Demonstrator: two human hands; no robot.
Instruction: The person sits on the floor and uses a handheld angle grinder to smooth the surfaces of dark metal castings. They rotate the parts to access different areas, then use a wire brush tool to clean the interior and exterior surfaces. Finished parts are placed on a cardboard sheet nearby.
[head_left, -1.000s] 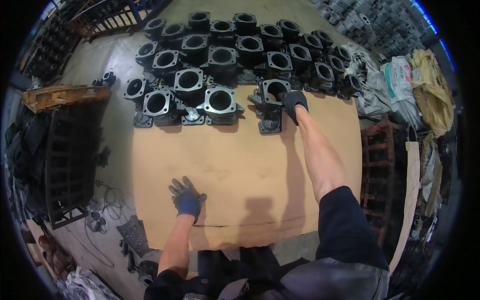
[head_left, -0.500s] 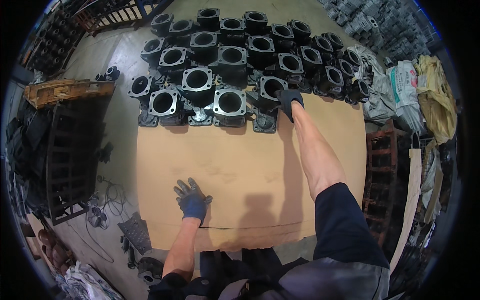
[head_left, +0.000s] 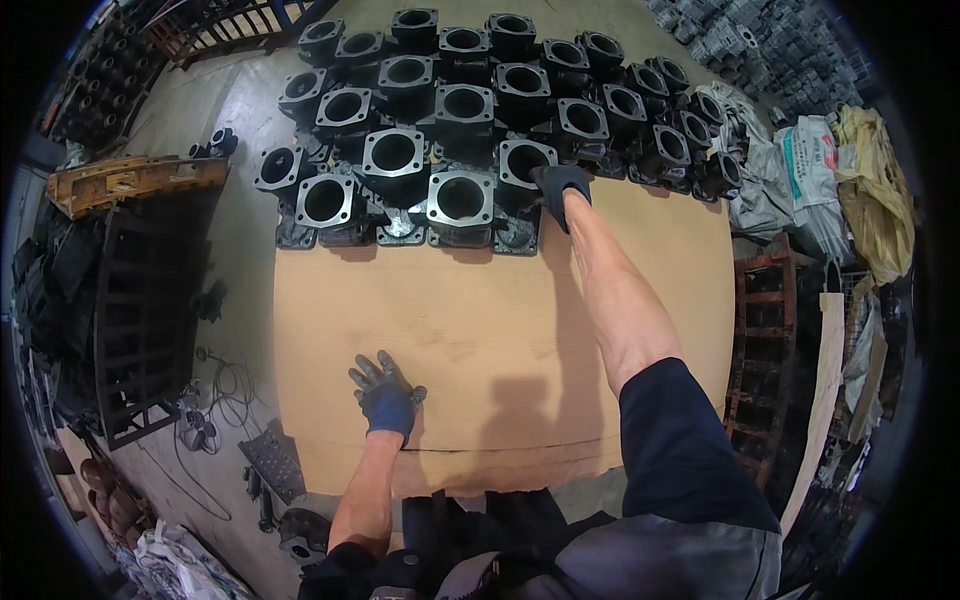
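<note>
My right hand [head_left: 563, 195], in a dark work glove, reaches far forward and grips the rim of a black cast-metal housing [head_left: 528, 160] with a square flange and a round bore. That housing stands upright on its foot plate at the front of a group of similar ones, close beside another housing [head_left: 460, 203] on its left. My left hand [head_left: 383, 393], gloved in blue and grey, rests flat with fingers spread on the brown cardboard sheet [head_left: 430, 300]. Nothing is in it. The right hand's fingertips are partly hidden inside the bore.
Several housings [head_left: 465, 103] stand in packed rows across the far part of the cardboard. A dark metal rack [head_left: 140, 310] is at the left, a rusty rack [head_left: 762, 340] and sacks [head_left: 805, 170] at the right. A cable [head_left: 232, 395] lies on the floor at left.
My right hand has shifted the gripped housing left, up against its neighbour. The left hand stays on the cardboard, nearly unmoved.
</note>
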